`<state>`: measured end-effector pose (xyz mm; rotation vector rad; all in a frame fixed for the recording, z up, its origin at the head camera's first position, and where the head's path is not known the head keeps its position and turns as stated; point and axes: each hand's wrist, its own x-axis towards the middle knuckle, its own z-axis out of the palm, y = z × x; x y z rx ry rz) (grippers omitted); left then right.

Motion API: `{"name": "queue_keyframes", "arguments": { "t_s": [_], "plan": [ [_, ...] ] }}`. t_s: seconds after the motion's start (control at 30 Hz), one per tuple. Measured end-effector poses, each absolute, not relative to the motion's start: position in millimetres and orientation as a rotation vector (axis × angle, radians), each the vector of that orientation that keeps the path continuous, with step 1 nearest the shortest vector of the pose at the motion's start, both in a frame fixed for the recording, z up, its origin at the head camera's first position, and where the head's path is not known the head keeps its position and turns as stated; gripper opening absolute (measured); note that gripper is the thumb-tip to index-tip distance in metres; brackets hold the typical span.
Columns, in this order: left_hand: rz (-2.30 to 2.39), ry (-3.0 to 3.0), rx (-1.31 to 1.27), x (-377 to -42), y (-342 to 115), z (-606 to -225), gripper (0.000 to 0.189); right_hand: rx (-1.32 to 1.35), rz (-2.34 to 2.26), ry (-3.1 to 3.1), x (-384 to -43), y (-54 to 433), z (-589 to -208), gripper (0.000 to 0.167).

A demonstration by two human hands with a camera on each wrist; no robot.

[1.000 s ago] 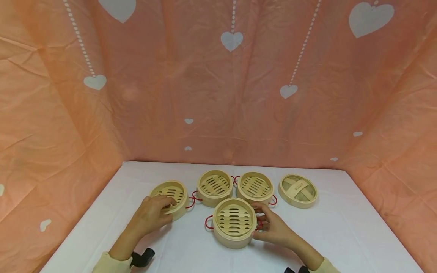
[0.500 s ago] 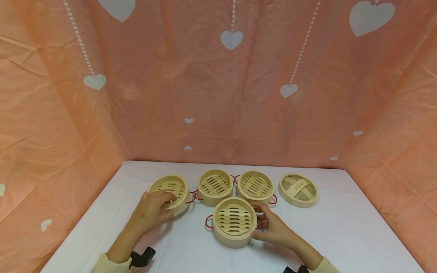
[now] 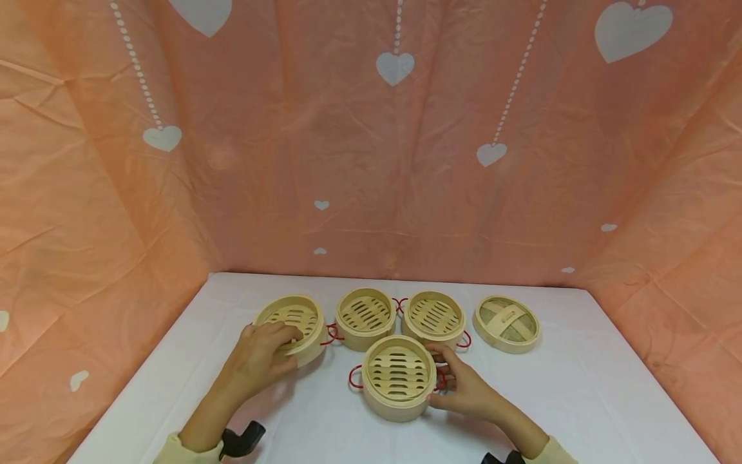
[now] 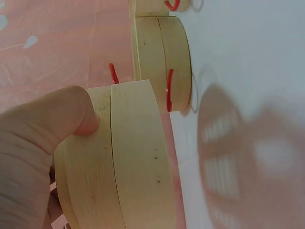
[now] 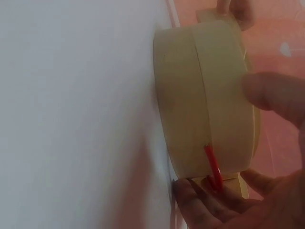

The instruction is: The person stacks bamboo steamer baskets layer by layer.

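Note:
My left hand (image 3: pixel 257 361) grips a round bamboo steamer basket (image 3: pixel 313 348) by its near left rim, thumb against the outer wall and fingers over the slatted inside. In the left wrist view this basket (image 4: pixel 138 152) is raised off the table, its shadow on the white cloth apart from it. At the front centre, a second bamboo steamer basket (image 3: pixel 394 411) with red handles stands upright on the table. My right hand (image 3: pixel 466 386) holds its right side; the right wrist view shows the thumb (image 5: pixel 274 93) on the wall and the fingers curled around the red handle (image 5: pixel 214 169).
Two more steamer baskets stand behind, one at the back centre (image 3: pixel 364 338) and another to its right (image 3: pixel 433 330). A woven bamboo lid (image 3: pixel 505 341) lies at the back right. A white cloth (image 3: pixel 580 386) covers the table, with orange heart-printed sheeting (image 3: pixel 394 180) around it.
My left hand has raised the left basket and shifted it slightly right, bringing its red handle over the neighbouring basket's handle. The right hand and front basket have stayed in place.

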<state>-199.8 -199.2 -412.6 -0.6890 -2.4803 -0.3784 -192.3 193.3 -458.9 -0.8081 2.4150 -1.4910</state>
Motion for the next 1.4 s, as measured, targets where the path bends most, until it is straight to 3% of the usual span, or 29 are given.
{"name": "queue_keyframes", "arguments": {
  "t_s": [1.4],
  "plan": [
    [-0.383, -2.385, -0.963, -180.7, -128.1, -388.1, 0.032, -0.747, -1.434, 2.389, -189.7, 194.1, -451.2, 0.081]
  ]
}}
